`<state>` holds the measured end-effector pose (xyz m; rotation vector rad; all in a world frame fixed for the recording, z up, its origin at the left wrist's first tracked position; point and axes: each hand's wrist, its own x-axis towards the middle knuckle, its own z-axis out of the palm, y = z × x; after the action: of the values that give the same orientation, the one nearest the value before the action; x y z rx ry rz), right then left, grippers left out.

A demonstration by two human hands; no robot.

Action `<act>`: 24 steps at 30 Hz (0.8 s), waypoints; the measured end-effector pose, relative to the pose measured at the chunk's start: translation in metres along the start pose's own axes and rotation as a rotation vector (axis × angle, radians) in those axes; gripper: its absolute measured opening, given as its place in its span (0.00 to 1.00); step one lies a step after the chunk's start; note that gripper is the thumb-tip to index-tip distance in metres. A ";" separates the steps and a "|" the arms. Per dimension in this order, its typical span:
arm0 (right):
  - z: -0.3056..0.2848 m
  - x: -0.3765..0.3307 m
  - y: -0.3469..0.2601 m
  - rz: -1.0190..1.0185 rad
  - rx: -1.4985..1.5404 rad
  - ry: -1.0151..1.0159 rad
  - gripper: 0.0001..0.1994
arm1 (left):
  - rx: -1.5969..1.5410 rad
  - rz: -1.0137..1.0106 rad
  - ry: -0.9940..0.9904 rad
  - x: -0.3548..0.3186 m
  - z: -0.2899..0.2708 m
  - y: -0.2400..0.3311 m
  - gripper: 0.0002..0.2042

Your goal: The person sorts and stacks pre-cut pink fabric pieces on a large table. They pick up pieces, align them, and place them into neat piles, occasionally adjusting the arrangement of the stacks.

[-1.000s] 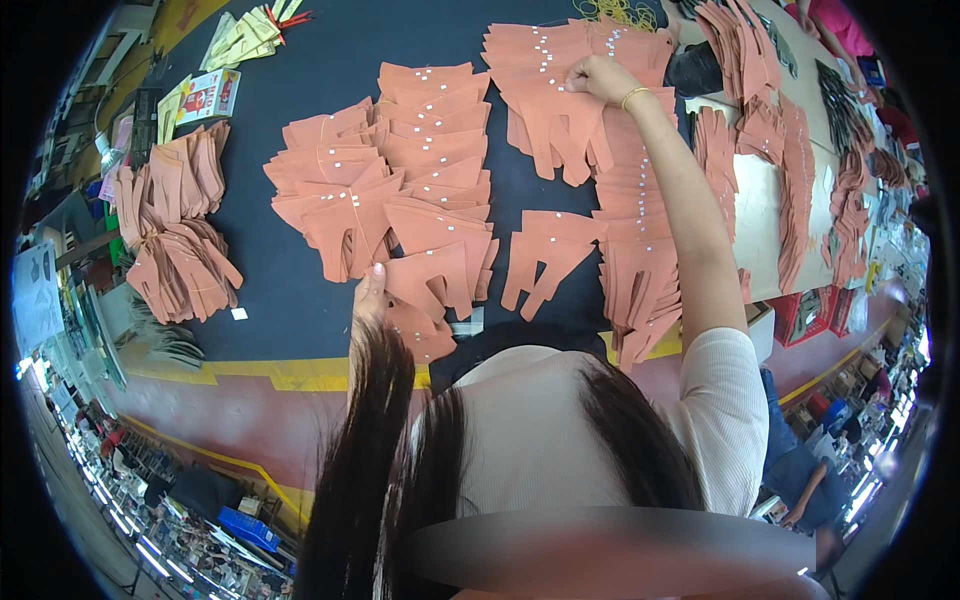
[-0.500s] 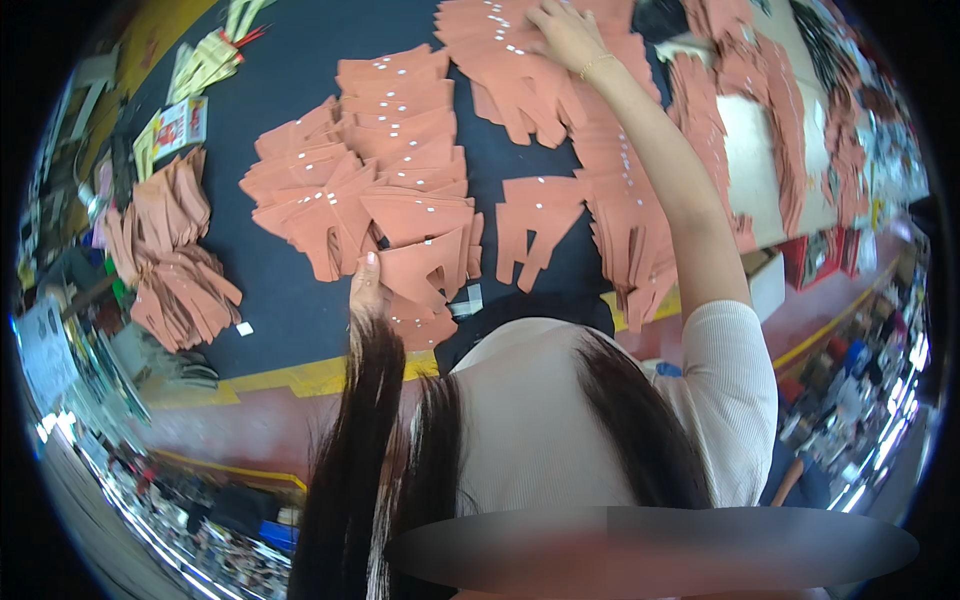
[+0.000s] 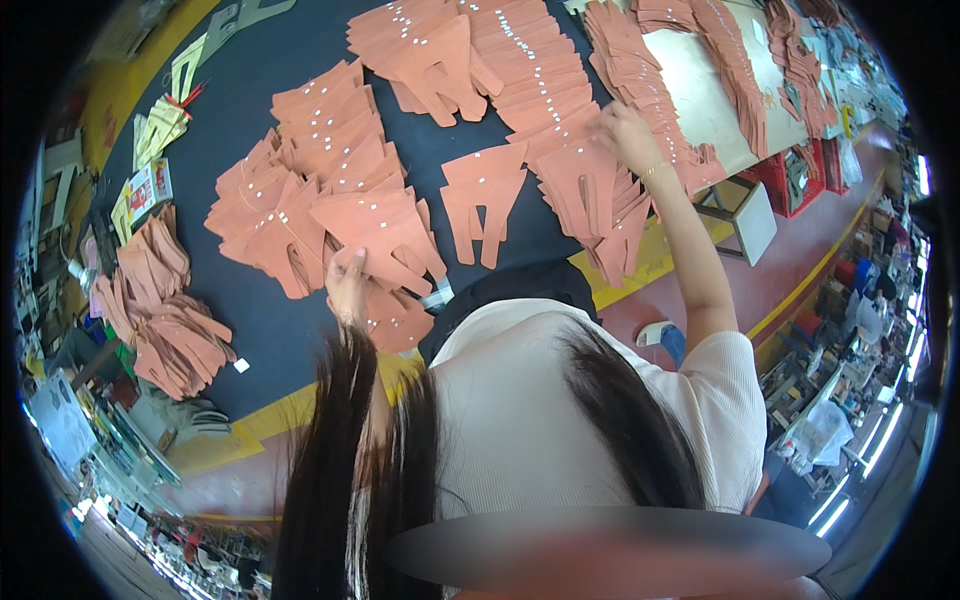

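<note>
Salmon-coloured flat cut pieces with slots and small white stickers lie in overlapping rows on a dark table. My left hand [image 3: 347, 287] pinches the edge of the front cut piece [image 3: 382, 240] in the left-middle row, thumb on top. Over the right-hand row of cut pieces [image 3: 535, 75], my right hand [image 3: 630, 138] reaches in with its fingers apart, a little blurred, close to the top piece [image 3: 583, 178]. A small separate stack of cut pieces [image 3: 480, 190] lies between the two rows. Behind it is another fanned pile [image 3: 425, 50].
Bundled cut pieces [image 3: 160, 300] lie at the far left, beside a small box [image 3: 150, 188] and pale strips [image 3: 160, 130]. More rows lie on a pale board [image 3: 690, 75] at the right. A red crate [image 3: 795, 180] and a white stool [image 3: 752, 220] stand past the table edge.
My right hand has come back from the far pile toward me, to the right-hand row. My left hand stays at the front piece. The whole view has shifted and turned slightly.
</note>
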<state>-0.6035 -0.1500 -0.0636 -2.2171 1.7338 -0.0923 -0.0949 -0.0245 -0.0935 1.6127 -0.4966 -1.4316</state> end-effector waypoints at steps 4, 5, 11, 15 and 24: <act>0.020 -0.033 -0.012 -0.012 -0.078 0.094 0.17 | 0.150 0.029 0.125 -0.004 0.002 -0.003 0.11; 0.022 -0.037 -0.015 -0.014 -0.096 0.085 0.18 | 0.161 0.052 0.134 -0.003 0.001 -0.005 0.11; 0.022 -0.039 -0.024 -0.036 -0.116 0.097 0.18 | 0.288 0.099 0.273 -0.001 0.009 -0.012 0.06; 0.019 -0.035 -0.026 -0.052 -0.141 0.064 0.17 | 0.222 0.126 0.289 -0.005 0.017 -0.007 0.06; 0.004 -0.029 -0.034 -0.053 -0.256 -0.013 0.11 | 0.097 0.009 0.285 -0.003 0.016 -0.002 0.10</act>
<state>-0.5782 -0.1149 -0.0532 -2.4362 1.7659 0.1401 -0.1111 -0.0260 -0.0924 1.8536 -0.4112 -1.1600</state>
